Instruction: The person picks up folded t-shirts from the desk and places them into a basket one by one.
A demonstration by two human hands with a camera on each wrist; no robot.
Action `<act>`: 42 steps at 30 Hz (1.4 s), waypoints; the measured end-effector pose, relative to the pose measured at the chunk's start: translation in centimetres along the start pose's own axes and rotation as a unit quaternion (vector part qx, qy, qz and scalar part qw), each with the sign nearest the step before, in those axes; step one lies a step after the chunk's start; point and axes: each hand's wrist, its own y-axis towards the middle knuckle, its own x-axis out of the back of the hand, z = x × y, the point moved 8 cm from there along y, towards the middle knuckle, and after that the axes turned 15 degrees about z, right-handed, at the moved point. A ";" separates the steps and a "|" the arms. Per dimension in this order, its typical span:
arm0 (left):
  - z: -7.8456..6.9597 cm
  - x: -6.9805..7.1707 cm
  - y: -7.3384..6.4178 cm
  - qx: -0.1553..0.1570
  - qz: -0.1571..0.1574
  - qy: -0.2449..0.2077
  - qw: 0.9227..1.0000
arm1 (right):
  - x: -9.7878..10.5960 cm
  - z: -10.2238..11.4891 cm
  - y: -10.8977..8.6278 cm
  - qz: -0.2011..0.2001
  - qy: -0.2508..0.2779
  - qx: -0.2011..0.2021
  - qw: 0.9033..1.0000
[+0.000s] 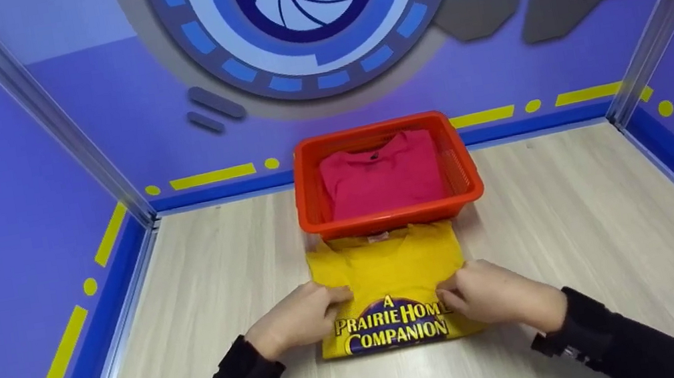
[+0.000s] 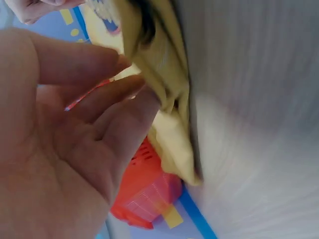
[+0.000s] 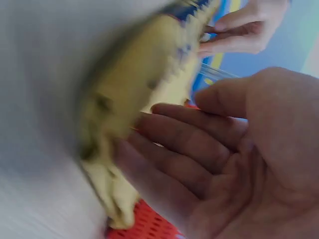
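A folded yellow T-shirt (image 1: 390, 268) lies flat with its collar away from me and the printed words "A Prairie Home Companion" toward me. At its left side my left hand (image 1: 303, 316) touches the cloth with its fingertips. The left wrist view has the thumb and fingers of that hand (image 2: 79, 114) apart, tips at the shirt's layered edge (image 2: 167, 84). My right hand (image 1: 495, 292) is on the opposite side, fingertips against the shirt. Seen from the right wrist, its fingers (image 3: 174, 144) are extended and loosely bent beside the yellow fabric (image 3: 134, 74).
Directly behind the shirt stands a red plastic basket (image 1: 392, 215) holding a folded pink shirt (image 1: 385, 174). The pale wooden tabletop (image 1: 232, 253) runs between blue and purple panels (image 1: 182, 152) at the back and both sides.
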 end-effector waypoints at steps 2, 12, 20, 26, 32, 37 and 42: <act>-0.3 1.0 0.3 0.004 -0.035 0.043 0.998 | 1.0 -0.1 0.5 -0.023 -0.016 0.018 0.999; 0.5 1.2 3.7 0.045 -0.023 0.113 0.992 | 0.2 -3.3 2.7 0.010 -0.066 -0.031 0.997; 0.4 1.1 3.1 0.027 -0.001 0.035 0.999 | 1.0 -4.6 0.4 0.003 -0.047 -0.041 0.998; 2.5 2.0 2.8 0.035 -0.058 -0.017 0.998 | 2.8 -6.6 0.6 -0.026 0.022 -0.064 0.997; 6.0 4.3 2.7 0.126 -0.176 -0.006 0.976 | 5.8 -9.3 1.3 -0.149 -0.014 -0.082 0.985; 6.8 4.0 3.9 0.134 -0.173 -0.039 0.975 | 4.9 -10.5 2.6 -0.132 -0.001 -0.088 0.987; 6.0 3.5 5.3 0.101 -0.137 -0.033 0.985 | 4.1 -10.3 3.3 -0.128 -0.010 -0.074 0.989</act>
